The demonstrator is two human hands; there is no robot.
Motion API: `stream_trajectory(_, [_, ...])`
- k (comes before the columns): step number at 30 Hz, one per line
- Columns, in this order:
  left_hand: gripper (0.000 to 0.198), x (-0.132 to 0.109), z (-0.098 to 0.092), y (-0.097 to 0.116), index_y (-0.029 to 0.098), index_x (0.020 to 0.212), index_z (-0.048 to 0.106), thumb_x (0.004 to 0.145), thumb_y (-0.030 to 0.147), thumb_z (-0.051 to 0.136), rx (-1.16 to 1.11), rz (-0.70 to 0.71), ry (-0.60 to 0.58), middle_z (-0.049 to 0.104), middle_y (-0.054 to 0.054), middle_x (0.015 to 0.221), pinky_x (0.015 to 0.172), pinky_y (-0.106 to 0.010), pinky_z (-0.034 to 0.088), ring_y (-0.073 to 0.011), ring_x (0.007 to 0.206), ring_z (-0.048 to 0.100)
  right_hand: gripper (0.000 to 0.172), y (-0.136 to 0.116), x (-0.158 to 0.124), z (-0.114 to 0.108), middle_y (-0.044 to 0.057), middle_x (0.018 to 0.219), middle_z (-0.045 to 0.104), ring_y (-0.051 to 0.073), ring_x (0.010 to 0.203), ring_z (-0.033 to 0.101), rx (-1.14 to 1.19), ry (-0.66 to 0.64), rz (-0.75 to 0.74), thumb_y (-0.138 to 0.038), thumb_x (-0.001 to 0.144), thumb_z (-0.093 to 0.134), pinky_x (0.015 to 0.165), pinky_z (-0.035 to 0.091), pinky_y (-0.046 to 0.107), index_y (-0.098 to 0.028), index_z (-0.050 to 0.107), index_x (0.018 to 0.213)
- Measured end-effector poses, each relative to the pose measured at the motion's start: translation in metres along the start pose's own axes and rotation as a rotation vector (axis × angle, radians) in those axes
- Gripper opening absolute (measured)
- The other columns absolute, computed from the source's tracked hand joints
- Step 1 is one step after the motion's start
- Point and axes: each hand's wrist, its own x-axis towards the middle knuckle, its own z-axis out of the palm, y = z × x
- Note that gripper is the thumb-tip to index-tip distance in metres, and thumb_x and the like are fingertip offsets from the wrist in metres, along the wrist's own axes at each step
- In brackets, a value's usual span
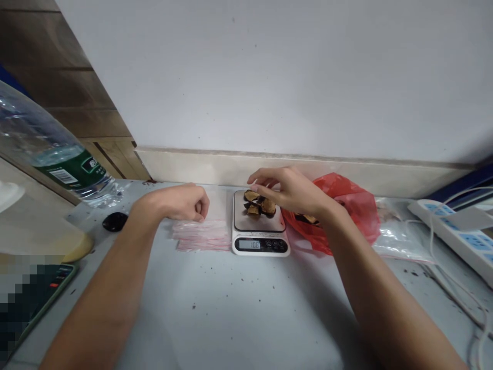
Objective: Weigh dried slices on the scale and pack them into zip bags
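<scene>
A small white digital scale (260, 241) stands at the middle of the table, its display lit. Several dark brown dried slices (258, 204) lie on its steel pan. My right hand (288, 191) hovers over the pan with its fingers bent down toward the slices; whether it pinches one I cannot make out. My left hand (185, 201) rests curled in a loose fist on a stack of clear zip bags with red strips (202, 234), just left of the scale.
A red plastic bag (346, 205) holding more slices sits right of the scale, with clear bags (400, 239) beyond it. A white power strip (458, 236) lies far right. A water bottle (50, 149), a black cap (114, 221) and a green-edged device (34, 293) are at left.
</scene>
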Motion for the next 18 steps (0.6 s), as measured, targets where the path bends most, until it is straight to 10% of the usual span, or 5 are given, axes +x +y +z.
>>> stream_trajectory(11, [0.021, -0.001, -0.008, -0.015, 0.022, 0.084, 0.07, 0.073, 0.039, 0.066, -0.155, 0.139, 0.096, 0.078, -0.003, 0.083, 0.073, -0.028, 0.05, -0.022, 0.083, 0.073, 0.019, -0.006, -0.001, 0.001, 0.007, 0.092, 0.082, 0.02, 0.083, 0.074, -0.013, -0.034, 0.024, -0.027, 0.099, 0.059, 0.076, 0.054, 0.03, -0.019, 0.074, 0.105])
stream_trajectory(18, [0.029, 0.009, 0.001, -0.007, 0.02, 0.093, 0.075, 0.068, 0.024, 0.061, -0.072, 0.031, -0.043, 0.082, -0.005, 0.1, 0.071, -0.026, 0.05, -0.0225, 0.088, 0.074, 0.018, -0.005, -0.002, 0.003, 0.006, 0.089, 0.081, 0.019, 0.081, 0.073, -0.026, -0.032, 0.018, -0.028, 0.099, 0.059, 0.072, 0.053, 0.029, -0.019, 0.075, 0.104])
